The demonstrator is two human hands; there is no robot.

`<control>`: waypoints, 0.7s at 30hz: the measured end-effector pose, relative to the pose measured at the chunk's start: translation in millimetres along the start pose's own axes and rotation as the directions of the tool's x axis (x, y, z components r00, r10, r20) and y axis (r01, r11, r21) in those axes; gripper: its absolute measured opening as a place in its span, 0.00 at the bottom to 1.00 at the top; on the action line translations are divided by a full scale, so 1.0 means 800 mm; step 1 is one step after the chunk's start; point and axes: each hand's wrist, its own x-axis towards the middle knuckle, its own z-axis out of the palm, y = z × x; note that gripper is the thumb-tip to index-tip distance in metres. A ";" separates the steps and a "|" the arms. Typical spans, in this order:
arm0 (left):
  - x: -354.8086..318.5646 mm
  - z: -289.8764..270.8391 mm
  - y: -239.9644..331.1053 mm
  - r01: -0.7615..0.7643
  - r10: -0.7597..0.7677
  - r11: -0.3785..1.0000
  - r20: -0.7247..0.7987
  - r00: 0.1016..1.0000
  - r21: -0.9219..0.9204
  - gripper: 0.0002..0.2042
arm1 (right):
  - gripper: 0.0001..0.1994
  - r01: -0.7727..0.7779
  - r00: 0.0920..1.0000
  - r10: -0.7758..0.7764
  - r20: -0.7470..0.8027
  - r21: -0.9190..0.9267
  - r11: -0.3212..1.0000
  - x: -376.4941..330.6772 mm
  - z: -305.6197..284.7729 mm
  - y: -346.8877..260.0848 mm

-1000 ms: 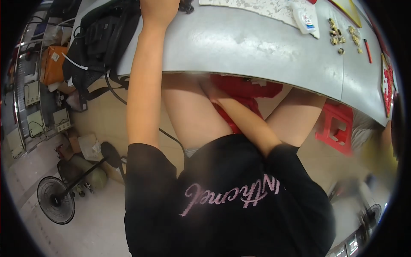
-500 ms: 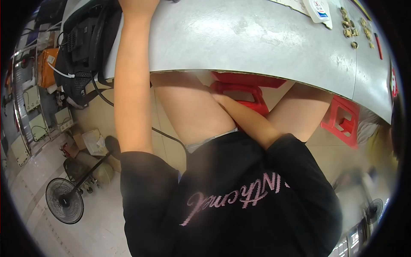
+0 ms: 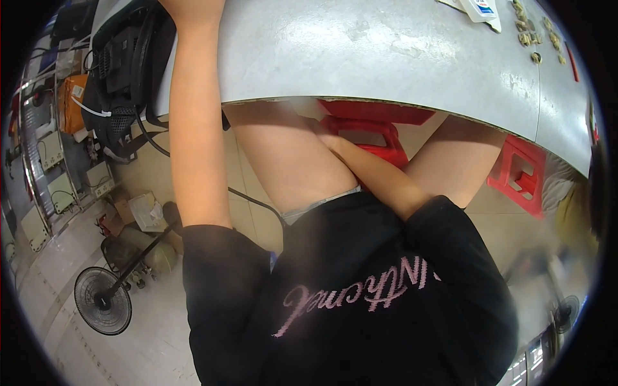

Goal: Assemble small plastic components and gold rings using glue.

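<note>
My left forearm reaches up over the near edge of the grey table (image 3: pixel 386 58). Of my left hand (image 3: pixel 193 5) only the wrist end shows at the top border; its fingers are cut off, so whatever it touches is out of sight. Beside that arm sits a black bag-like thing (image 3: pixel 122 67) with mesh and straps. My right arm lies across my lap, and my right hand (image 3: pixel 319 132) rests low between my thighs, against the inner side of the left one. Its fingers are mostly hidden there.
A white bottle (image 3: pixel 479 9), several small brownish pieces (image 3: pixel 529 38) and a thin red stick (image 3: pixel 571 62) lie at the table's far right. Red plastic stools (image 3: pixel 532 183) stand below. A black fan (image 3: pixel 103 301) and a cable (image 3: pixel 254 201) are at the left.
The view has shifted slightly. My left hand has slid a little left and farther past the top border. My right hand stays between my thighs.
</note>
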 end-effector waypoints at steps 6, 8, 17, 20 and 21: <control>0.004 -0.026 0.005 0.008 -0.008 0.996 0.006 1.000 0.090 0.08 | 0.24 -0.739 0.545 0.718 0.433 -0.156 0.655 0.038 -0.060 -0.175; 0.000 -0.005 0.008 0.109 -0.109 0.994 0.000 0.994 -0.004 0.08 | 0.23 -0.624 0.758 0.544 0.360 0.156 0.766 0.014 -0.049 -0.096; 0.004 -0.010 -0.002 0.132 -0.132 0.986 0.009 0.991 -0.106 0.08 | 0.22 -0.523 0.846 0.425 0.322 0.654 0.547 0.008 -0.037 -0.085; 0.012 -0.020 0.025 0.429 -0.464 0.713 0.086 0.882 -0.555 0.07 | 0.22 -0.501 0.856 0.439 0.273 0.648 0.574 0.010 -0.027 -0.051; 0.016 -0.022 0.037 0.602 -0.703 0.144 0.347 0.621 -0.786 0.07 | 0.22 -0.494 0.861 0.431 0.270 0.647 0.581 0.007 -0.024 -0.047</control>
